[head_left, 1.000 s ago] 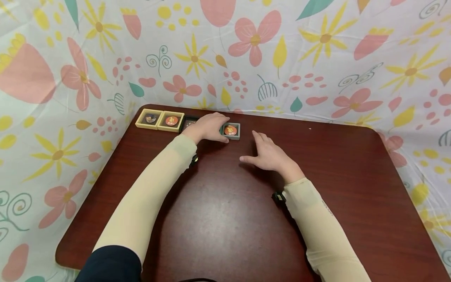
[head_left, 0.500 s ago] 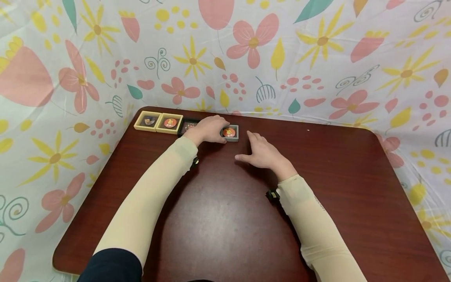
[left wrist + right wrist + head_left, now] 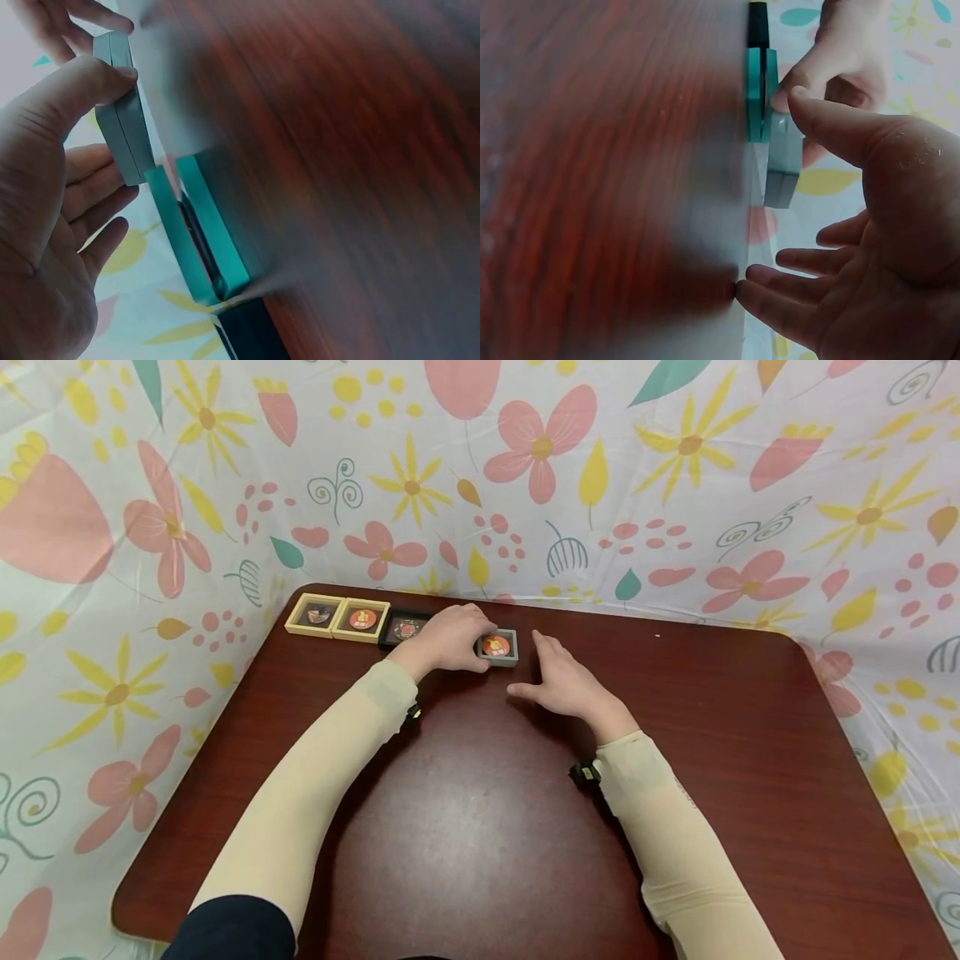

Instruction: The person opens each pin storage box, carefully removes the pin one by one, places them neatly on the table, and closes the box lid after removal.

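Note:
My left hand [image 3: 453,639] grips a small grey square display frame [image 3: 497,647] by its edges, thumb on the near side. Inside that frame is an orange round badge with a yellow figure. The left wrist view has the grey frame [image 3: 124,112] slightly raised off the table. Beside it stands a teal frame [image 3: 180,240], its two halves slightly apart, largely hidden under my left hand in the head view. My right hand [image 3: 570,685] hovers just right of the grey frame, fingers extended and thumb apart, holding nothing. Its fingertips [image 3: 742,289] are close to the tabletop.
Left of my left hand, a black frame [image 3: 392,627] and two yellow frames [image 3: 362,620] continue the row along the table's back edge. The dark red-brown table [image 3: 465,827] meets a flower-patterned cloth [image 3: 540,510] behind and at the sides.
The grey frame has shifted slightly right and toward me, carried by my left hand. My right hand moved a little left, then stayed nearly in place, still open.

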`<action>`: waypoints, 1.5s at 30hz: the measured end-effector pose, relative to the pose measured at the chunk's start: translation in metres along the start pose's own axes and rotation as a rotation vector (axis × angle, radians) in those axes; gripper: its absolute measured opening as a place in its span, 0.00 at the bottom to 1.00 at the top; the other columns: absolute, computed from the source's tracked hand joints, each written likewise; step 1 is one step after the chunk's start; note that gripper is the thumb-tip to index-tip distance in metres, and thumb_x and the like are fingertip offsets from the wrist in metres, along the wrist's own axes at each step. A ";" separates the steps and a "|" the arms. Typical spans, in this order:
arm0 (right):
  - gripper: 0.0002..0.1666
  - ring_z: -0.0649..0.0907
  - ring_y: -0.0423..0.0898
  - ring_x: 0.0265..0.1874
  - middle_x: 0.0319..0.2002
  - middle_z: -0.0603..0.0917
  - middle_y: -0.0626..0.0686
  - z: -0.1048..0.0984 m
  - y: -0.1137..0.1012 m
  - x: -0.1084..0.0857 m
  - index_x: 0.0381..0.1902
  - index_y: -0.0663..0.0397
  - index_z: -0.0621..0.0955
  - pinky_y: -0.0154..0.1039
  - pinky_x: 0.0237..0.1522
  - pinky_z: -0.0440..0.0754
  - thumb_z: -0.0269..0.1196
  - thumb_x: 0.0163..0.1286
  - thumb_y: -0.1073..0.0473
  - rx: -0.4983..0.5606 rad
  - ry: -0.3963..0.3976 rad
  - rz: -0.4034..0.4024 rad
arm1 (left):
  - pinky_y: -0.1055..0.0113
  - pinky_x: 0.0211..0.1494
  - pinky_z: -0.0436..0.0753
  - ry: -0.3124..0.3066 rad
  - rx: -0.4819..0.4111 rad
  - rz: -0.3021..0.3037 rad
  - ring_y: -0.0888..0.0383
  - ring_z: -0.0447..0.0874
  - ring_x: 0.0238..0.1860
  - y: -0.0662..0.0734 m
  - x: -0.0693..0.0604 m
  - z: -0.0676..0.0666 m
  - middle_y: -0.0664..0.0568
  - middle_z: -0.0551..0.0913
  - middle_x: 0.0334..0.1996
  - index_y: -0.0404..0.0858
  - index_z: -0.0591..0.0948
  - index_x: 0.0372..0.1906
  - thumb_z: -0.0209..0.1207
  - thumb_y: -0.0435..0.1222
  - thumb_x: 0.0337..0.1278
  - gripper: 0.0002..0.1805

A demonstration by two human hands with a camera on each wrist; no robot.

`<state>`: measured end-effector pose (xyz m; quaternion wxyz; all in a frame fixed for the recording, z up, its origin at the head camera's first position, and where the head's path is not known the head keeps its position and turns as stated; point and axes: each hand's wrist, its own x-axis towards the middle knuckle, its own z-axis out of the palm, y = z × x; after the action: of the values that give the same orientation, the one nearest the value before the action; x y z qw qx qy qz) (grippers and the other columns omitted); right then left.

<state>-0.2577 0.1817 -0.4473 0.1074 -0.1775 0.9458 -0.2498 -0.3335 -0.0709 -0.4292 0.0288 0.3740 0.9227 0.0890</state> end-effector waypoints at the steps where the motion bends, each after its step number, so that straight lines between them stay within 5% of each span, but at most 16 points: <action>1: 0.71 0.57 0.65 0.87 0.88 0.51 0.69 0.000 0.000 0.000 0.91 0.64 0.44 0.65 0.81 0.63 0.74 0.75 0.36 0.006 0.004 0.001 | 0.51 0.80 0.69 -0.002 -0.007 0.003 0.51 0.78 0.70 0.002 -0.001 0.000 0.50 0.87 0.65 0.39 0.84 0.73 0.73 0.52 0.63 0.37; 8: 0.71 0.61 0.63 0.85 0.88 0.53 0.69 0.000 0.000 -0.002 0.91 0.63 0.45 0.63 0.80 0.66 0.77 0.73 0.42 0.042 0.001 -0.034 | 0.52 0.70 0.78 -0.020 -0.078 0.018 0.51 0.80 0.64 0.013 -0.011 0.000 0.50 0.86 0.63 0.39 0.84 0.72 0.73 0.50 0.62 0.35; 17: 0.63 0.76 0.61 0.75 0.76 0.74 0.66 -0.001 0.005 -0.014 0.89 0.67 0.55 0.62 0.75 0.73 0.78 0.73 0.46 0.019 -0.012 -0.110 | 0.50 0.69 0.80 -0.020 -0.096 0.025 0.50 0.81 0.66 0.027 -0.029 0.006 0.48 0.85 0.66 0.39 0.83 0.73 0.73 0.50 0.63 0.36; 27: 0.59 0.83 0.57 0.65 0.67 0.81 0.62 0.000 0.004 -0.037 0.87 0.66 0.62 0.61 0.69 0.79 0.79 0.72 0.46 0.001 -0.026 -0.183 | 0.52 0.59 0.86 0.017 -0.149 0.007 0.50 0.88 0.57 0.050 -0.048 0.016 0.47 0.86 0.63 0.35 0.67 0.81 0.78 0.50 0.57 0.52; 45: 0.50 0.84 0.52 0.58 0.66 0.81 0.58 0.008 -0.009 -0.068 0.79 0.68 0.75 0.55 0.61 0.84 0.81 0.70 0.47 -0.139 -0.065 -0.265 | 0.54 0.54 0.87 -0.073 -0.123 0.060 0.54 0.85 0.52 0.085 -0.075 0.023 0.48 0.86 0.55 0.39 0.77 0.68 0.80 0.51 0.57 0.39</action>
<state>-0.1902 0.1976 -0.4422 0.0913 -0.3160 0.9251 -0.1898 -0.2182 -0.0596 -0.4369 0.0824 0.4022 0.9022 0.1326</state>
